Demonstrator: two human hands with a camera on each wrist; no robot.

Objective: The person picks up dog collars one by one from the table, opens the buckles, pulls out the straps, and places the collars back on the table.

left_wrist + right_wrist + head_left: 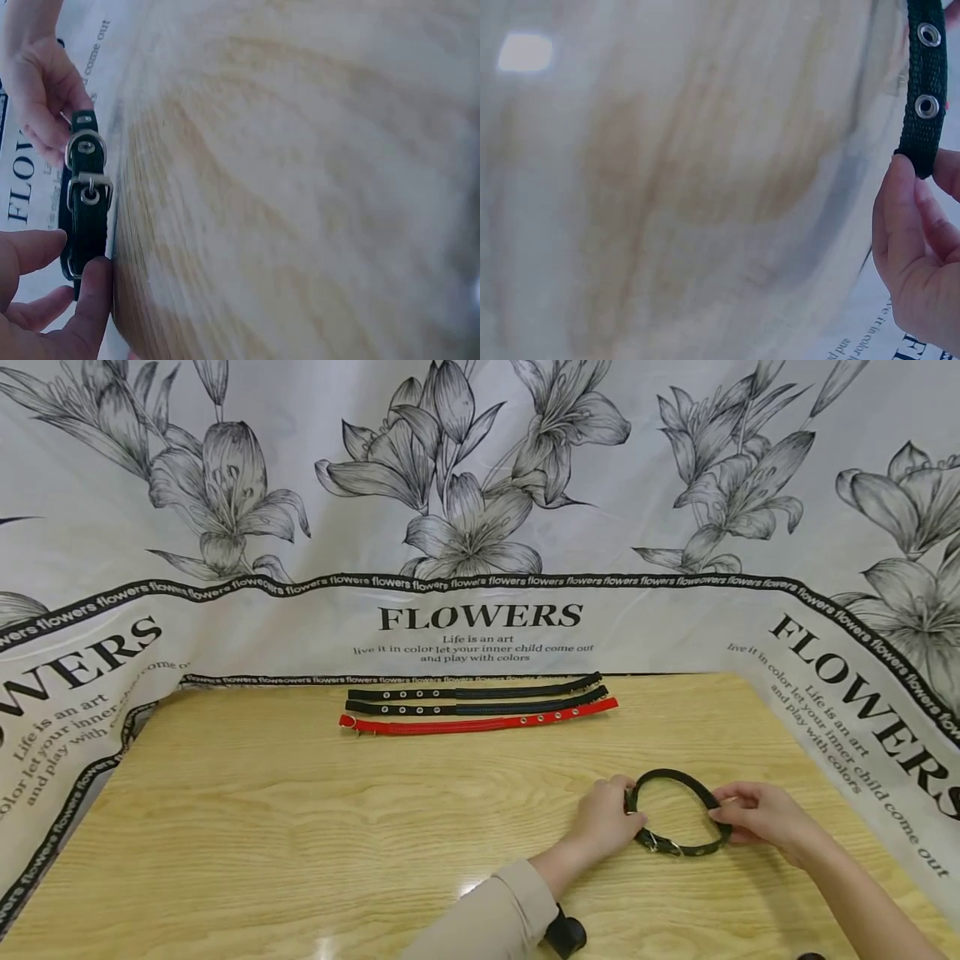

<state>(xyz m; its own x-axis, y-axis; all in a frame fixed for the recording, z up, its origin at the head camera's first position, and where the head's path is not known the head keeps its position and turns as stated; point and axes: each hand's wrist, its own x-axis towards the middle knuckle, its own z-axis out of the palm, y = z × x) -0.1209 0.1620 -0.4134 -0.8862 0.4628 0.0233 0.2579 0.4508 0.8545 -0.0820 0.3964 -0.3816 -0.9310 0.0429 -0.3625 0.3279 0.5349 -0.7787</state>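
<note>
A dark buckled collar point(681, 774), bent into a closed loop, is held above the table at the right between both hands. My left hand point(609, 817) pinches its left side, thumb and fingers on the strap. On the opposite side my right hand point(765, 817) pinches the band between thumb and fingers. In the left wrist view the metal buckle point(90, 193) has its prong through an eyelet, with a D-ring point(85, 150) beside it. Metal eyelets point(927, 106) show on the strap near my right fingers in the right wrist view.
At the back of the wooden table point(300, 827), two black collars point(480, 692) and a red collar point(450, 726) lie stretched out side by side. A floral-printed cloth point(645, 627) stands behind the table and along both sides.
</note>
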